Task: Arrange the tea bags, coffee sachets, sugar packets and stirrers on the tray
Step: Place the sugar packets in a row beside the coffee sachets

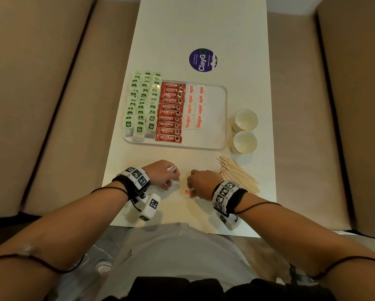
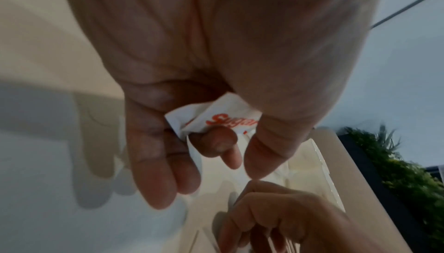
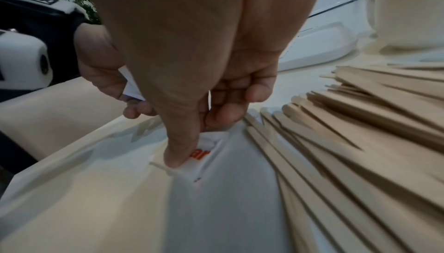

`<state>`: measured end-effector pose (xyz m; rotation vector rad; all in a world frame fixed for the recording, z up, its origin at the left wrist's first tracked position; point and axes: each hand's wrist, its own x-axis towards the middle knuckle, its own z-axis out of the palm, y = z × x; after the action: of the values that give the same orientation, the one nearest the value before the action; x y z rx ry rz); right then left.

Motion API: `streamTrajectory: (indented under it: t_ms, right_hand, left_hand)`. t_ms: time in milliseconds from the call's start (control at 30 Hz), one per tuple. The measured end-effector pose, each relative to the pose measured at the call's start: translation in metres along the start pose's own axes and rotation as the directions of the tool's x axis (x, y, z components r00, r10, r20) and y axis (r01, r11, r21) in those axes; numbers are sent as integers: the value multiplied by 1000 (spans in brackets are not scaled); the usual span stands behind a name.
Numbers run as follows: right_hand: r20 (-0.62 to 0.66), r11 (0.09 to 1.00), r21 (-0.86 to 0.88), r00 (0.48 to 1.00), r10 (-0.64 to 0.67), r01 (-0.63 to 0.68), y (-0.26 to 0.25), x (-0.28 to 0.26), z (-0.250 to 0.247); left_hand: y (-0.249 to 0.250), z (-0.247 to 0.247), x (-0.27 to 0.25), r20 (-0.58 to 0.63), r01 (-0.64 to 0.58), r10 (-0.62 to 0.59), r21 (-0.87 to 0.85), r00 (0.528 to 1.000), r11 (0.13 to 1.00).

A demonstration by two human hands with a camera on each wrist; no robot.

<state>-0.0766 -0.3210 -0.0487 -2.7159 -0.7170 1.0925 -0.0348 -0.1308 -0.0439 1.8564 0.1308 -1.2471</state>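
While tea bags (image 1: 142, 105) and coffee (image 1: 170, 111) fill the tray (image 1: 224, 118), sugar is half-laid. Left hand (image 1: 163, 174) pinches a packet (image 2: 223, 116); right hand (image 1: 200, 183) pinches another (image 3: 204, 154) beside the waiting stirrers (image 1: 236, 172).

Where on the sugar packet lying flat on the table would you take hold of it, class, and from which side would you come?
Take the sugar packet by a thin edge, coming from above. It lies flat on the table, so nothing stands up to wrap. The right hand does about this: thumb on one edge, fingertips at the far one. The stirrers crowd its right side, so a sideways approach looks awkward.
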Motion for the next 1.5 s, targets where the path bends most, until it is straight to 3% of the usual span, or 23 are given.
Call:
streamTrajectory:
  t_ms: [267, 633, 767, 900, 967, 1067, 1167, 1400, 1500]
  right_hand:
    - [-65, 998, -50, 997, -42, 38, -2, -3, -2]
    - [-193, 986, 167, 981, 27, 6, 4, 6, -42]
    - [-292, 949, 312, 955, 47, 48, 11, 11, -55]
    - [-360, 816, 576, 913, 191, 57, 21, 10, -64]
    - [-350, 755, 655, 898, 266, 31, 29, 11, -66]
    - [-261, 669, 744, 922, 286, 3, 41, 15, -65]
    - [-214, 604, 797, 938, 274, 5, 44, 15, -61]
    - [-190, 578, 815, 929, 319, -32, 43, 25, -65]
    - [-182, 573, 816, 912, 369, -69, 47, 33, -69]
  left_hand:
    - [-7, 4, 0, -21, -32, 35, 138, 999, 990]
    - [7, 0, 2, -83, -168, 208, 342, 975, 925]
    - [15, -8, 3, -129, -194, 239, 290, 962, 937]
    - [25, -16, 3, -191, -225, 246, 124, 950, 966]
    - [30, -21, 3, -225, -230, 233, 37, 946, 972]
    - [33, -26, 3, -245, -239, 224, -33, 943, 970]
    - [36, -28, 5, -244, -235, 211, -71, 947, 970]
    - [40, -33, 10, -262, -206, 166, -134, 951, 969]
    - [39, -38, 12, -270, -191, 123, -240, 955, 952]
